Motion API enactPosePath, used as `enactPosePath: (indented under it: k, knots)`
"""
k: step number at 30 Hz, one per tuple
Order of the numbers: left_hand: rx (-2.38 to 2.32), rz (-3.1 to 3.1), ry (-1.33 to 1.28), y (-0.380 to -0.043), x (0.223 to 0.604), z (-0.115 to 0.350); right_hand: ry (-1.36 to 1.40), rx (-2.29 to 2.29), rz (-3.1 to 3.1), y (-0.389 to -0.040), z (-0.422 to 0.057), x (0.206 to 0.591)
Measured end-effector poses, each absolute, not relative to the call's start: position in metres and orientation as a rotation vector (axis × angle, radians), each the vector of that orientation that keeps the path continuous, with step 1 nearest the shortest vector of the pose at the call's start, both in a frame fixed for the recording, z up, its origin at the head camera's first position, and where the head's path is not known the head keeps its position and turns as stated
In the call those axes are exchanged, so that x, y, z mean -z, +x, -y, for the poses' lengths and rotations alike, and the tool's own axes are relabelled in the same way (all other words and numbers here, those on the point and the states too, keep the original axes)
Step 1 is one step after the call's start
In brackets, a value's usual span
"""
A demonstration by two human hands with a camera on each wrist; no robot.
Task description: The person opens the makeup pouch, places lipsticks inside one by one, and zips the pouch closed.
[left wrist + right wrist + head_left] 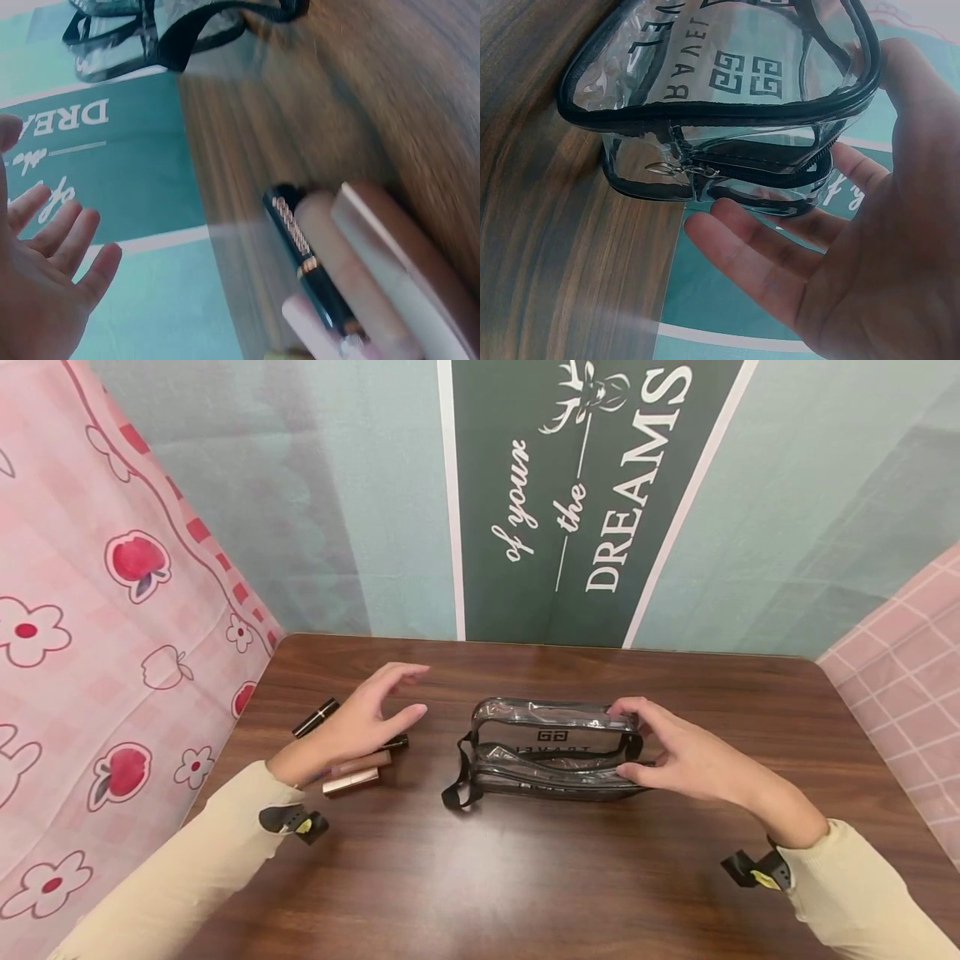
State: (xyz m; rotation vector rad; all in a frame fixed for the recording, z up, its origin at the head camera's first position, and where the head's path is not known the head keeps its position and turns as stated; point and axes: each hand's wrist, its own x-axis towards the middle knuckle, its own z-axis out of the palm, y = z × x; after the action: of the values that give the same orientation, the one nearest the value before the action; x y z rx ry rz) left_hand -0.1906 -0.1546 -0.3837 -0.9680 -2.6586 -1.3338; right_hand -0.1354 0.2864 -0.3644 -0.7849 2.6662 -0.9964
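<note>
A clear toiletry bag (555, 787) with black trim and printed lettering lies on the table, its top gaping. My right hand (693, 758) holds its right end, thumb on the near side and fingers at the far side. In the right wrist view, zipper pulls (682, 169) hang at the end of the bag. My left hand (360, 714) is held above several cosmetics, its fingers spread and holding nothing. Beneath it are a black tube (304, 255), a beige tube (345, 262) and a shiny box (401, 262); the hand partly hides this group in the head view.
Another black tube (316, 717) lies beyond the left forearm. A black strap (459, 781) trails from the bag's left end onto the brown wooden table (480, 877). Printed cloth (375, 527) hangs behind the table's far edge, with pink cloth (97, 635) on the left.
</note>
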Motion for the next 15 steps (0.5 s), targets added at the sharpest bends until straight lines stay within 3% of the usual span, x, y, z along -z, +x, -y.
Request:
enactPosePath:
  k: [15]
  knots:
    - [1.290,2.703,-0.733,-0.197,0.370,0.213,-0.795,0.972,-2.692,-0.137,-0.288,0.367]
